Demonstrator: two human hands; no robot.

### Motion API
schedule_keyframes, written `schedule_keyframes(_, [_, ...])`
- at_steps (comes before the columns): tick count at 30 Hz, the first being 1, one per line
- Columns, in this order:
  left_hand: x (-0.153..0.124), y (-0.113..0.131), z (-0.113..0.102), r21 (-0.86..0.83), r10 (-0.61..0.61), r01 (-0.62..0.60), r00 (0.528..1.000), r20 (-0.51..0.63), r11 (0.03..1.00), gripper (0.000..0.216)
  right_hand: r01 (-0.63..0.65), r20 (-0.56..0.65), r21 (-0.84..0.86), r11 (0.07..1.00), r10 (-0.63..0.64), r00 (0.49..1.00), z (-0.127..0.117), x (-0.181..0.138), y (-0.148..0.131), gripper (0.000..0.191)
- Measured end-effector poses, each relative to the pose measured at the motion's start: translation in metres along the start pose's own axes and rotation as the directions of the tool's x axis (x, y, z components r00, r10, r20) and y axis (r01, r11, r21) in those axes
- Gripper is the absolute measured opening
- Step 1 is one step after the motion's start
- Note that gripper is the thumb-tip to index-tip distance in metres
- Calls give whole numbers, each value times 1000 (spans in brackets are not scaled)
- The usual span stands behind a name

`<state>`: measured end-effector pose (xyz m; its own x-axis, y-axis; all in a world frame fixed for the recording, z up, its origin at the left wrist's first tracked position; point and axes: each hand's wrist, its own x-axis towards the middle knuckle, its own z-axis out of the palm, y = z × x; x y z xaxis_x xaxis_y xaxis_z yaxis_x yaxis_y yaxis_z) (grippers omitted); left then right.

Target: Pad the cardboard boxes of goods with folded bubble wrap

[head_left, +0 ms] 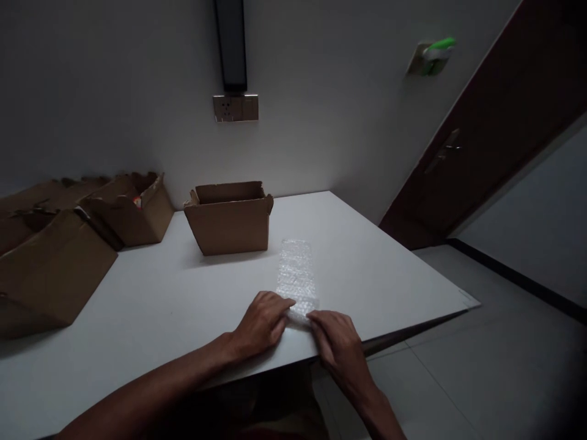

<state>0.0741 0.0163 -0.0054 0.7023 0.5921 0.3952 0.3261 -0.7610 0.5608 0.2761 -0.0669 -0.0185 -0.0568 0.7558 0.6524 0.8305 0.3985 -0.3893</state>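
The bare left forearm [156,388] slants in from eight o'clock, its hand [261,321] pinching, fingertips toward two o'clock. The right forearm [373,400] rises from five o'clock; the right hand [337,339] pinches too, knuckles bent, fingertips between ten and eleven.

Left of and beyond the fingers of the left hand [262,321], passage is being blocked by a cardboard box [232,229] and, farther left, more boxes [52,263]. Between the fingers and beyond, low bubble wrap [296,269] is being met; open tabletop [367,269] is being offered beyond the fingers of the right hand [338,341].
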Motion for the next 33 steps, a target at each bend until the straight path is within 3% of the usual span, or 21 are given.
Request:
schedule_keyframes(5, [-14, 13, -12, -193, -272, 279, 960, 59, 941, 37, -146, 56, 170, 975, 138, 989, -15, -9, -14, 19])
schedule_keyframes(9, [-11, 12, -16, -286, -387, 392, 919, 77, 874, 39, -50, -31, 99, 994, 54, 998, -22, -15, -16, 29])
schedule_keyframes(12, [-5, 5, -12, -294, -406, 398, 913, 37, 869, 41, 63, -45, -25, 998, -64, 997, -20, -15, -19, 31])
schedule_keyframes(16, [2, -2, -7, -268, -426, 416, 904, 20, 869, 43, 108, -62, -151, 983, -118, 991, -13, -12, -23, 34])
schedule_keyframes(20, [5, -5, -3, -226, -415, 400, 910, -21, 888, 45, 180, 81, -172, 968, -168, 982, -2, -6, -17, 34])
schedule_keyframes(25, [-3, -7, -4, -83, -168, 156, 971, -169, 984, 42, 187, 108, -128, 974, -174, 979, 10, 5, -6, 30])
schedule_keyframes(28, [-17, -5, -10, -19, -46, 44, 993, -108, 999, 43, 147, 61, -32, 989, -144, 988, 8, 10, -7, 25])
schedule_keyframes(30, [-27, -1, -16, -44, -79, 77, 996, -40, 996, 42, 108, 63, 54, 993, -111, 992, 4, 10, -11, 23])
schedule_keyframes(33, [-35, 5, -25, -104, -267, 268, 963, 27, 958, 41, 37, 115, 132, 991, -52, 992, 0, 6, -16, 23])
